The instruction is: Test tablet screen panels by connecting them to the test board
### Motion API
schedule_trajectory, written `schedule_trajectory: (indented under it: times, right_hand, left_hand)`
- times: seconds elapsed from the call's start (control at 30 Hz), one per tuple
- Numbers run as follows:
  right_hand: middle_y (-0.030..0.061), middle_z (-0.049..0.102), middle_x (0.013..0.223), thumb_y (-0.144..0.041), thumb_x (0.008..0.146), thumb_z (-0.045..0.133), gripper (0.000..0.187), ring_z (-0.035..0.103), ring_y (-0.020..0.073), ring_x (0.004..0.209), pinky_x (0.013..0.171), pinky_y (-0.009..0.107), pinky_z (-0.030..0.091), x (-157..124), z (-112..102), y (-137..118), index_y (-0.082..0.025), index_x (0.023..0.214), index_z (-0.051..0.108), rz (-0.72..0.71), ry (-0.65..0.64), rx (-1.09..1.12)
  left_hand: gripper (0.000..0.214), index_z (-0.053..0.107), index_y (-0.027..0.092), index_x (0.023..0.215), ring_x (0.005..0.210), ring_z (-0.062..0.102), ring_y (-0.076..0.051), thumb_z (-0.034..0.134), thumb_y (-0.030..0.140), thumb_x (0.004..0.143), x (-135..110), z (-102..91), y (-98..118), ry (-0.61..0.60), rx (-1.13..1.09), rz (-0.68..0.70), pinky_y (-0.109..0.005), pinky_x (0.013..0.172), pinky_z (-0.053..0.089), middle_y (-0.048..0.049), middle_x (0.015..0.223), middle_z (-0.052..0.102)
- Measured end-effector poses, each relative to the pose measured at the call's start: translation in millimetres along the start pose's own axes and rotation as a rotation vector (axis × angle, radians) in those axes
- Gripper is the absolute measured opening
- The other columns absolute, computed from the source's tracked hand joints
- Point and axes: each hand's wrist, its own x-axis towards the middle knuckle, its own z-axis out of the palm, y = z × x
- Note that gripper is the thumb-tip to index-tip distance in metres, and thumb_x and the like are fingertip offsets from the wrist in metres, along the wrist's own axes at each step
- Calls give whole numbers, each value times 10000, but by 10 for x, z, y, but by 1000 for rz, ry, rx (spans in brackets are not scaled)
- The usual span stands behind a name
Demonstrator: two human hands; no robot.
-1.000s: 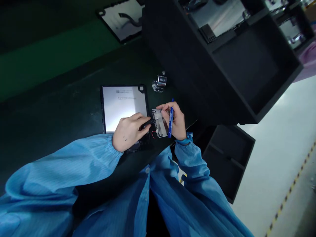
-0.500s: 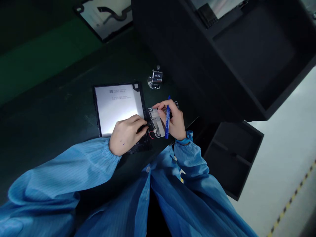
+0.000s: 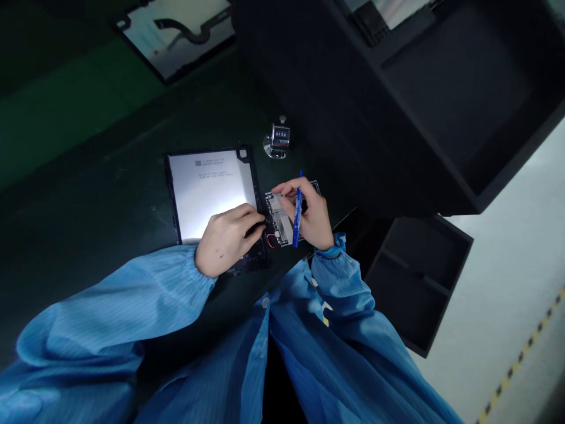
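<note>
A display panel (image 3: 205, 191) with a bright silver back and black frame lies flat on the dark bench. Over its lower right edge, my left hand (image 3: 227, 240) has thumb and fingertips pinched together; whatever is between them is hidden. A circuit board (image 3: 282, 228) with a silver patch and a small red wire adjoins the panel's right side. My right hand (image 3: 315, 218) rests over the board, its fingertips at the board's upper part. Held in that same hand, a blue pen (image 3: 297, 219) slants across the fingers.
Beyond the panel stands a chrome tally counter (image 3: 279, 139). Another panel (image 3: 180, 50) with a dark ribbon cable lies at the upper left. A large black compartmented box (image 3: 424, 153) rises at the upper right, and a black divided tray (image 3: 417, 282) sits below it.
The far panel at the upper left has shifted left and slightly nearer. The blue pen has moved a touch left with my right hand's fingers. My left hand stays almost in place.
</note>
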Motion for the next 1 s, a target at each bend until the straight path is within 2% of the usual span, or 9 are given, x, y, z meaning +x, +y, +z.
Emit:
schedule_trajectory:
  times: [0.17, 0.4, 0.5, 0.57, 0.67, 0.73, 0.8, 0.9, 1.0]
  right_hand:
    - [31, 675, 1184, -182, 804, 686, 306, 611, 229, 1116, 992, 390, 473, 41, -86, -22, -246, 1072, 553, -72, -131, -80]
    - [18, 684, 1185, -181, 792, 693, 342, 575, 251, 1133, 971, 396, 476, 60, -10, -49, -246, 1109, 584, -88, -147, -259]
    - [30, 683, 1178, -210, 832, 691, 316, 593, 241, 1108, 968, 391, 490, 29, -7, -40, -239, 1126, 579, -96, -90, -223]
    - [44, 668, 1210, -273, 891, 658, 311, 624, 224, 1094, 957, 382, 512, -7, -60, -63, -241, 1183, 557, -96, -53, -148]
    - [70, 614, 1352, -396, 834, 748, 555, 592, 271, 1237, 1058, 450, 478, -68, -152, -156, -258, 1317, 511, -135, -187, -209]
    - [94, 503, 1500, -429, 703, 860, 890, 414, 348, 1429, 1189, 562, 327, -98, -171, -227, -264, 1454, 411, -174, -369, -360]
    - [121, 365, 1596, -431, 645, 897, 1144, 197, 376, 1529, 1241, 631, 161, -105, -146, -279, -251, 1561, 238, -184, -500, -477]
    - [155, 291, 1625, -443, 640, 898, 1263, 104, 354, 1550, 1257, 629, 81, -77, -79, -303, -216, 1598, 107, -175, -578, -545]
    - [181, 299, 1616, -459, 631, 899, 1271, 149, 339, 1546, 1264, 606, 77, -41, -30, -278, -189, 1597, 120, -181, -592, -559]
  left_hand:
    - [158, 750, 139, 940, 705, 677, -164, 598, 164, 902, 28, -7, 19, 3, -20, 15, -280, 643, 528, -49, 934, 745]
    - [160, 742, 127, 924, 702, 661, -175, 587, 140, 886, 86, 9, 53, -66, -41, -53, -301, 650, 525, -56, 895, 726]
    - [170, 731, 139, 994, 726, 662, -183, 609, 171, 880, 104, -110, 71, -110, -74, -95, -316, 685, 541, -65, 980, 723]
    - [276, 699, 167, 1136, 818, 675, -200, 645, 245, 877, 30, -298, 43, -69, -132, -143, -344, 793, 557, -73, 1143, 701]
    - [561, 571, 235, 1371, 1056, 650, -278, 685, 419, 853, -276, -651, -80, 28, -254, -381, -441, 1021, 493, -71, 1350, 614]
    - [715, 445, 289, 1482, 1216, 579, -335, 667, 514, 841, -556, -835, -172, 14, -401, -604, -500, 1113, 419, -58, 1459, 531]
    - [824, 382, 338, 1512, 1345, 478, -363, 707, 550, 785, -797, -933, -218, -1, -601, -797, -524, 1163, 361, -34, 1534, 456]
    - [763, 478, 364, 1438, 1417, 413, -317, 766, 467, 739, -934, -956, -187, 47, -911, -1051, -460, 1182, 363, 3, 1510, 498]
    - [486, 620, 268, 1266, 1392, 457, -252, 684, 358, 792, -795, -948, -144, 239, -1126, -1241, -349, 1107, 464, -16, 1418, 593]
